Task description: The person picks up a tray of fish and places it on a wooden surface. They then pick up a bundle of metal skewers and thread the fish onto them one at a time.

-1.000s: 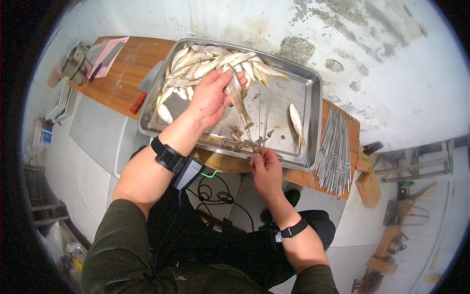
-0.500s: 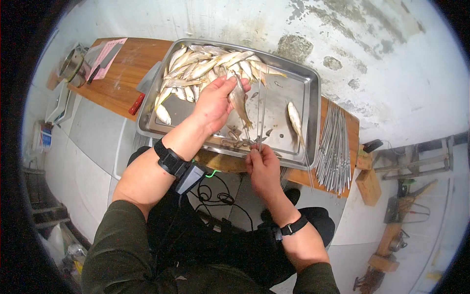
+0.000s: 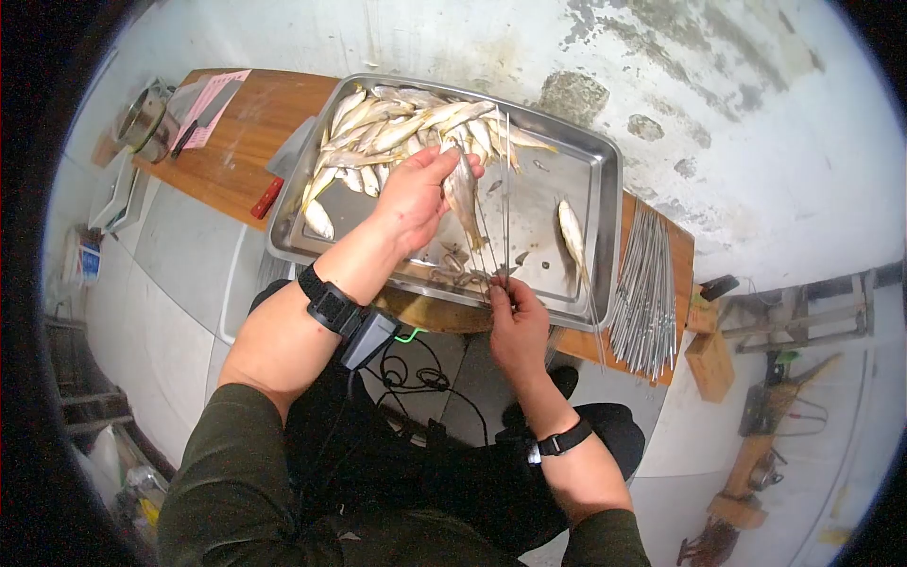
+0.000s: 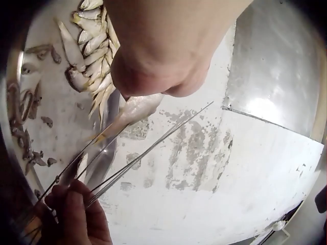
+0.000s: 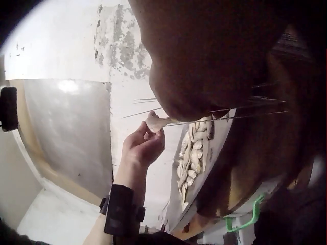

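Observation:
My left hand [image 3: 416, 194] grips a small silvery fish [image 3: 461, 194] near its head, its tail hanging toward me over the tray. Lower and to the right, my right hand [image 3: 518, 326] pinches several thin metal skewers [image 3: 505, 189] at the tray's near edge. In the left wrist view, two skewers run up to the tail end of the fish [image 4: 138, 109], while others [image 4: 168, 130] fan out freely beside it. The fish's head end is hidden behind the left hand there. The metal tray [image 3: 612, 189] holds a pile of similar fish [image 3: 387, 128] at its far left.
One fish [image 3: 570, 230] lies apart at the tray's right, with a skewer running from its tail over the rim. Dark scraps [image 3: 458, 265] lie near the front. A skewer bundle [image 3: 642, 298] rests on the table to the right; a red-handled knife [image 3: 267, 198] and a black-handled knife [image 3: 184, 140] lie left.
My left hand and the fish have shifted slightly right and toward me. My right hand went a little left, then back right, still pinching the skewers.

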Tool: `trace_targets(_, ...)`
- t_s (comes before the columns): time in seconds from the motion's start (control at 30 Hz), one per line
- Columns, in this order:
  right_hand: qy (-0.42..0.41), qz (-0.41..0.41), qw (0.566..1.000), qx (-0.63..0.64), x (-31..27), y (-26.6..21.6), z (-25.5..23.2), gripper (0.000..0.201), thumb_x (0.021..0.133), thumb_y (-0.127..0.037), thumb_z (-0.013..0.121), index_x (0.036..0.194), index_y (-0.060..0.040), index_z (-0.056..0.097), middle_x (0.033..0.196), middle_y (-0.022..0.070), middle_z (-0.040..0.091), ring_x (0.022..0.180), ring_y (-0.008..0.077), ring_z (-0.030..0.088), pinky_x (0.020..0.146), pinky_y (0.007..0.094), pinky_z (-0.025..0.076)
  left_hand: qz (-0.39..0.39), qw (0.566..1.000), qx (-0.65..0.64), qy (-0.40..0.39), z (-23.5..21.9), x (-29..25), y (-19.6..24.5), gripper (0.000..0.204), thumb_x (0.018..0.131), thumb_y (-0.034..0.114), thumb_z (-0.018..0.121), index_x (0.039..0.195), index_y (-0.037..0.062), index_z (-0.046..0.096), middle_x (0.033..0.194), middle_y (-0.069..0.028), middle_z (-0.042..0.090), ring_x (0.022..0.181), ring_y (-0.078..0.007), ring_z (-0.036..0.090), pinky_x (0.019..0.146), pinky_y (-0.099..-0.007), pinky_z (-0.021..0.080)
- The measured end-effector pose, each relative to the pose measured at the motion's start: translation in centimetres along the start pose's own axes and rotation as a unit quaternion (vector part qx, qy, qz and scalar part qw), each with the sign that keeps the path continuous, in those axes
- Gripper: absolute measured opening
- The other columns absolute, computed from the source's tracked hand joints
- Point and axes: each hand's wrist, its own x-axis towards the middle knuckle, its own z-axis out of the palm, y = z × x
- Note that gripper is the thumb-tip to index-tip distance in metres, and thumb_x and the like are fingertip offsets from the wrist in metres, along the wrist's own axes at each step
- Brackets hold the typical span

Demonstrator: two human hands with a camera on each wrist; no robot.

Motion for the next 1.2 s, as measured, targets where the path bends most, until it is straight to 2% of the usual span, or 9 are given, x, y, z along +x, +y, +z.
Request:
trace_targets(0.3, -0.043, 0.089, 0.992, 0.073, 0.0, -0.5, 0.1, 0.018, 0.097, -0.014, 0.048, 0.103, 0.0009, 0.055, 0.084, 0.0055, 0.064, 0.079, 0.0104, 0.058, 0.074, 0.0244, 0.046, -0.027, 0.999, 0.02, -0.011, -0.6, 0.2, 0.1, 0.024, 0.096, 0.017, 0.05, 0.11, -0.0024, 0.056, 0.102, -0.0094, 0.065, 0.096, -0.0187, 0.064, 0.084, -0.0291, 0.054)
trace_targets(0.37, -0.068, -0.009, 0.997, 0.044, 0.0, 0.0, 0.4, 0.016, 0.097, -0.013, 0.046, 0.104, -0.0004, 0.053, 0.081, 0.0056, 0.063, 0.072, 0.0081, 0.056, 0.066, 0.0232, 0.045, -0.037, 0.999, 0.013, 0.013, -0.8, 0.6, 0.0, 0.025, 0.097, 0.017, 0.049, 0.11, -0.0026, 0.056, 0.102, -0.0098, 0.065, 0.096, -0.0184, 0.064, 0.084, -0.029, 0.054)
trace_targets(0.47, -0.094, 0.064, 0.991, 0.073, -0.5, -0.7, 0.3, 0.015, 0.097, -0.013, 0.046, 0.104, -0.0009, 0.052, 0.077, 0.004, 0.061, 0.065, 0.0064, 0.053, 0.06, 0.0224, 0.044, -0.042, 0.999, 0.015, 0.008, -1.1, 0.9, -0.4, 0.025, 0.097, 0.017, 0.049, 0.111, -0.0029, 0.055, 0.102, -0.0102, 0.065, 0.097, -0.0181, 0.064, 0.084, -0.0288, 0.053)
trace_targets(0.57, -0.061, -0.023, 0.997, -0.034, -0.6, 1.1, 0.4, 0.015, 0.097, -0.013, 0.046, 0.105, -0.0016, 0.052, 0.075, 0.0025, 0.06, 0.062, 0.0076, 0.052, 0.058, 0.0227, 0.044, -0.065, 0.998, 0.016, -0.008, -1.3, 1.1, -1.0, 0.024, 0.097, 0.017, 0.048, 0.111, -0.0013, 0.055, 0.103, -0.0104, 0.065, 0.094, -0.0177, 0.064, 0.082, -0.0275, 0.053)
trace_targets(0.8, 0.017, 0.025, 0.994, -0.104, 1.2, 1.1, -5.3, 0.017, 0.093, -0.014, 0.05, 0.103, -0.0027, 0.057, 0.076, 0.0073, 0.063, 0.067, 0.0182, 0.06, 0.066, 0.0313, 0.047, -0.115, 0.987, 0.1, 0.055, -1.9, 1.1, 0.1, 0.021, 0.095, 0.019, 0.052, 0.111, 0.0045, 0.054, 0.104, -0.0087, 0.065, 0.088, -0.0154, 0.064, 0.076, -0.0245, 0.053)
trace_targets(0.93, 0.084, 0.054, 0.963, -0.252, 2.2, 2.4, -9.4, 0.018, 0.092, -0.016, 0.05, 0.1, -0.0033, 0.059, 0.079, 0.0118, 0.066, 0.077, 0.0264, 0.064, 0.073, 0.0373, 0.047, -0.074, 0.988, 0.133, 0.033, -3.3, 1.5, 2.7, 0.021, 0.095, 0.02, 0.052, 0.109, 0.0046, 0.054, 0.098, -0.0055, 0.063, 0.085, -0.0117, 0.062, 0.074, -0.0246, 0.051)
trace_targets(1.03, 0.065, 0.117, 0.966, -0.221, 3.0, 3.7, -11.4, 0.021, 0.092, -0.017, 0.049, 0.101, -0.001, 0.059, 0.077, 0.0137, 0.067, 0.062, 0.0252, 0.063, 0.061, 0.0387, 0.048, 0.1, 0.968, 0.211, 0.091, -4.3, 0.6, 6.3, 0.019, 0.095, 0.019, 0.052, 0.102, 0.0022, 0.057, 0.092, -0.0049, 0.063, 0.077, -0.0114, 0.06, 0.067, -0.0248, 0.049)
trace_targets(1.1, 0.066, 0.142, 0.968, -0.195, 3.0, 3.5, -12.1, 0.022, 0.093, -0.017, 0.048, 0.102, -0.0006, 0.058, 0.087, 0.0197, 0.066, 0.085, 0.0381, 0.064, 0.075, 0.0457, 0.047, 0.111, 0.951, 0.261, 0.123, -6.5, 0.2, 8.2, 0.019, 0.095, 0.019, 0.052, 0.102, 0.0017, 0.056, 0.092, -0.0049, 0.063, 0.076, -0.0115, 0.06, 0.067, -0.0249, 0.048)
trace_targets(1.2, 0.057, 0.124, 0.939, -0.317, 2.4, 1.3, -13.1, 0.025, 0.092, -0.018, 0.048, 0.107, -0.0005, 0.059, 0.09, 0.0221, 0.065, 0.087, 0.0414, 0.062, 0.076, 0.0488, 0.047, 0.103, 0.929, 0.318, 0.16, -10.5, -0.3, 10.3, 0.021, 0.094, 0.019, 0.054, 0.103, 0.0007, 0.057, 0.092, -0.0053, 0.064, 0.075, -0.0117, 0.06, 0.065, -0.0257, 0.048)
